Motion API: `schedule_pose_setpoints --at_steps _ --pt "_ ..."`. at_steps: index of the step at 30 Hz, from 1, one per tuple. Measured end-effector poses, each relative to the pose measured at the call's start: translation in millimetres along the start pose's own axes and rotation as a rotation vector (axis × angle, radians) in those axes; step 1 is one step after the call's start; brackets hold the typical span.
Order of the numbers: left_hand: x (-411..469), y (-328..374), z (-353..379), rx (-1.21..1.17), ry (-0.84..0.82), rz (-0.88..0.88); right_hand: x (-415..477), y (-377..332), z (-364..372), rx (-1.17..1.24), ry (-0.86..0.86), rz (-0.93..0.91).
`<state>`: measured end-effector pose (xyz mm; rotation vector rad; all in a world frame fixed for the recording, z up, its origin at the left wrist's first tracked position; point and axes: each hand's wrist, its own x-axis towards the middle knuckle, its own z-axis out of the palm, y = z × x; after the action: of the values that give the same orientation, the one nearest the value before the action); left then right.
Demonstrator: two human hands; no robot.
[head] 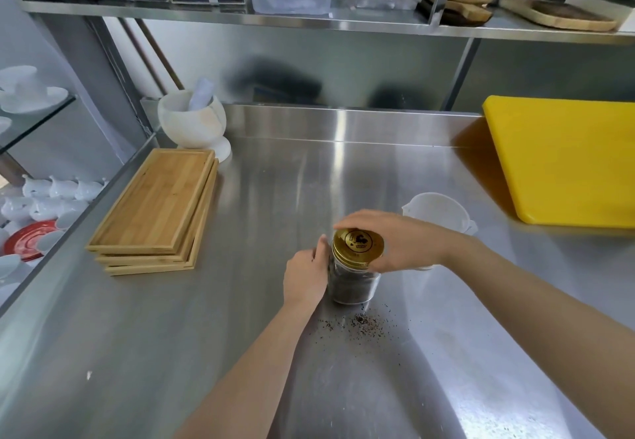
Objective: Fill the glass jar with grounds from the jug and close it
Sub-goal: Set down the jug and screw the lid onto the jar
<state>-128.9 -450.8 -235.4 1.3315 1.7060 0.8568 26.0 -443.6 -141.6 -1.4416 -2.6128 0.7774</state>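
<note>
Three wooden boards [154, 211] are stacked at the left of the steel counter [240, 318]. Mid-counter, the glass jar [354, 284], dark with grounds, is gripped at its side by the left hand [305, 275]. Its gold lid [358, 243] is clasped by the right hand [395, 241]. Spilled grounds [360, 321] are scattered just in front. The white jug [439, 210] is seen behind the right hand.

Single head-worn view, looking forward and down, close over the steel counter [240, 335] (wide-angle, edges bowed)
</note>
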Motion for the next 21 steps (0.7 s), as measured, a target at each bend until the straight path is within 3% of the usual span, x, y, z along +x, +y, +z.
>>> schedule_pose_setpoints --at_steps 2,7,13,16,18,21 --pt "0.4 -0.3 0.6 0.009 0.000 -0.002 -0.2 0.5 1.3 -0.058 0.058 0.053" --pt "0.8 -2.0 1.3 0.027 -0.027 -0.012 2.8 -2.4 17.1 -0.531 0.264 0.246" --pt "0.1 0.6 -1.5 0.025 -0.038 -0.001 -0.6 6.6 9.8 0.005 0.048 0.055" --pt "0.0 0.2 -1.3 0.040 -0.040 0.000 0.6 4.4 11.6 0.131 0.081 0.031" --pt "-0.4 0.8 -0.8 0.029 -0.042 -0.009 -0.2 1.4 13.8 0.097 0.168 0.078" --pt "1.1 0.7 0.4 0.012 -0.032 -0.024 2.4 -3.2 24.1 -0.274 0.348 0.172"
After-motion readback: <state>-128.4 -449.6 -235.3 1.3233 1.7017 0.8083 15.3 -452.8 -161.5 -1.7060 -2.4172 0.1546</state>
